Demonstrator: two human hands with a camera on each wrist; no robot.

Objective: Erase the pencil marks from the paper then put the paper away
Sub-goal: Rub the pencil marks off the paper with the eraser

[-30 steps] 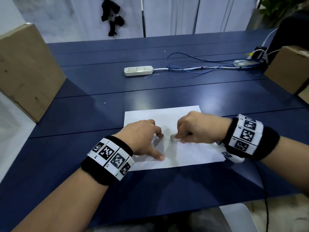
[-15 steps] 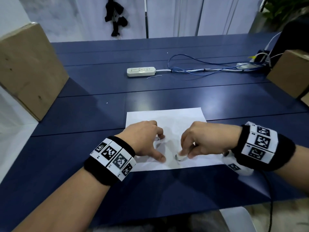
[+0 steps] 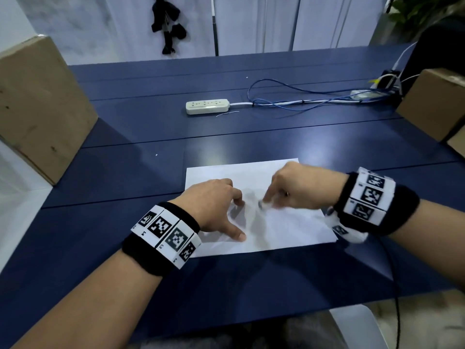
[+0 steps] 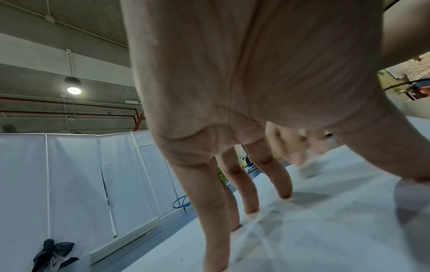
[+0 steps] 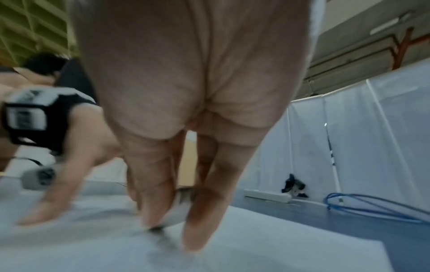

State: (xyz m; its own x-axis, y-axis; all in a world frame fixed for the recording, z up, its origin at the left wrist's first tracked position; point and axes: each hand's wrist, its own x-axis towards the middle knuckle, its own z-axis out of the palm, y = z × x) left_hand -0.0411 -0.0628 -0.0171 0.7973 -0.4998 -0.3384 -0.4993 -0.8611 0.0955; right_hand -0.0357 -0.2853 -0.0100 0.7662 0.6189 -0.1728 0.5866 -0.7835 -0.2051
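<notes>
Since the earlier frame, right hand (image 3: 297, 187), pinching eraser (image 3: 261, 204), moves up paper (image 3: 289, 227); left hand (image 3: 214, 205), fingers spread, anchors sheet. Use short strokes.

White paper (image 3: 289, 225) flat on blue table (image 3: 251, 142), small grey-tipped eraser (image 3: 263, 204) against its middle

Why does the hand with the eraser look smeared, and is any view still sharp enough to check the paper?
Head view: the right hand and eraser are motion-blurred; the left hand and paper are crisp, with soft hand shadows. Right wrist view: blurred throughout, the eraser tip smeared. Left wrist view: sharp fingers pressing the paper, wide-angle stretched; a ceiling lamp glares.
</notes>
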